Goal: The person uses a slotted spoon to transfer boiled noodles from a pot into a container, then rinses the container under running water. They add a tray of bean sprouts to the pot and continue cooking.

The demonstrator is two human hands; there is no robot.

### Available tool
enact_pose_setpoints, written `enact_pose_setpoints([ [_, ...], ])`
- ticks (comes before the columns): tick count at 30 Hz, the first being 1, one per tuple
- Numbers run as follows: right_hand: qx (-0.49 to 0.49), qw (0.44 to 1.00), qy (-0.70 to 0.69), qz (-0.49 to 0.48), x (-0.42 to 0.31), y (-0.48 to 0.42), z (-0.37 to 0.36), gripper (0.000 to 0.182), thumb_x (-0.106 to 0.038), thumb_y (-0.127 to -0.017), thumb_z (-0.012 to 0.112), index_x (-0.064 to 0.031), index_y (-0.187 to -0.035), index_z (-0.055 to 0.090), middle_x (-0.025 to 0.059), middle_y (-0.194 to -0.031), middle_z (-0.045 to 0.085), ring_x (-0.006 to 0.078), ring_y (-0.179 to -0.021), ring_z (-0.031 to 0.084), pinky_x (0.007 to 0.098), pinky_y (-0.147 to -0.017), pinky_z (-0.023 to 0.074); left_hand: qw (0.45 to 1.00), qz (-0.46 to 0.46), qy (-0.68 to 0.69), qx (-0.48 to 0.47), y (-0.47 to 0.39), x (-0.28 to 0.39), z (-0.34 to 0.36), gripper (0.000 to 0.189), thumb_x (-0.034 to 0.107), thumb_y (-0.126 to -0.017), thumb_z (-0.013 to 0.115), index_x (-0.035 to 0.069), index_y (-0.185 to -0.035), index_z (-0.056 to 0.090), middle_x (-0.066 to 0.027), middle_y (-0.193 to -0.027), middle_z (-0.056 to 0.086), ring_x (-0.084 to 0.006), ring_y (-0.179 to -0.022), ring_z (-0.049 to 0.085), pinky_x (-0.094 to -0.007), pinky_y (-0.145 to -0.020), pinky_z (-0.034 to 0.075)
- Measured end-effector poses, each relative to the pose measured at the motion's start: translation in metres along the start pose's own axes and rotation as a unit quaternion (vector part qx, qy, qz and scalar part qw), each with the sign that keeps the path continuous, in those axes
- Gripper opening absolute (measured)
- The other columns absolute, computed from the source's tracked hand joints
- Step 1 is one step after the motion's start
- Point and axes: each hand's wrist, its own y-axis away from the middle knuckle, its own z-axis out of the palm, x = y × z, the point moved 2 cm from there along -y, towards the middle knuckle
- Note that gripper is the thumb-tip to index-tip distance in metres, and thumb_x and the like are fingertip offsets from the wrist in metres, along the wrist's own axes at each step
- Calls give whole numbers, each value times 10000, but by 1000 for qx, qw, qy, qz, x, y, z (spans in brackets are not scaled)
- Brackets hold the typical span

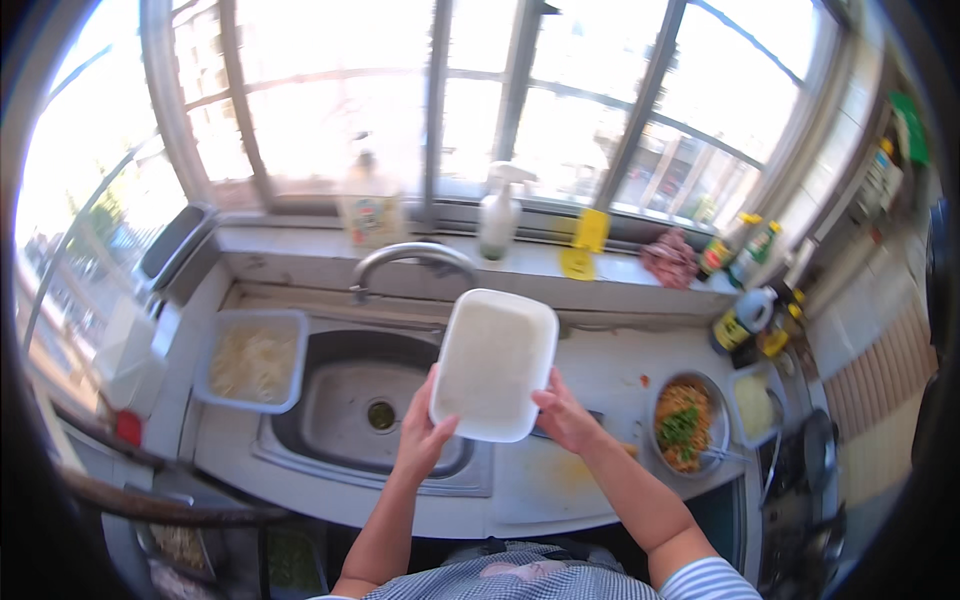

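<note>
A white rectangular plastic container (495,367) is held up in front of me, over the right edge of the sink. My left hand (424,429) grips its lower left side, thumb on the rim. On the lower right side, my right hand (568,412) holds it too. Its inside looks pale; whether anything lies in it cannot be told. Below it to the left is the steel sink (345,405) with a drain. Partly under my right forearm lies a white cutting board (551,480) with a yellow stain, and a dark blade shows behind my right hand.
A tub of pale food in liquid (251,360) stands left of the sink, below the curved faucet (412,251). At right are a metal bowl of shredded food with chopped greens (682,424), a smaller tub (754,405) and bottles (742,319). A spray bottle (499,217) stands on the windowsill.
</note>
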Motion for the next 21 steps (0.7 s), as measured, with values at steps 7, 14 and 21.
enact_pose_setpoints([
  [7, -4, 982, -122, -144, -15, 79, -87, 826, -252, -762, 614, -146, -1349, 42, 84, -1260, 379, 191, -1131, 410, 341, -922, 358, 996, 19, 50, 65, 9, -11, 130, 641, 271, -746, 518, -25, -1273, 306, -137, -1262, 384, -224, -1156, 378, -330, -977, 261],
  [14, 151, 937, -27, -314, -105, 254, -248, 755, -252, -787, 590, -125, -1347, 99, 106, -1164, 438, 186, -1071, 445, 334, -891, 383, 984, 41, 65, -161, 17, 3, 359, 737, 490, -810, 446, 30, -1331, 198, -122, -1326, 294, -209, -1108, 401, -334, -939, 297],
  [21, 547, 691, 104, -462, -189, 537, -454, 700, -142, -718, 638, -96, -1287, 235, 119, -1157, 444, 204, -1073, 432, 327, -900, 362, 959, -153, 135, -194, 54, -19, 524, 601, 366, -838, 456, 101, -1325, 225, -117, -1236, 413, -154, -928, 533, -264, -747, 458],
])
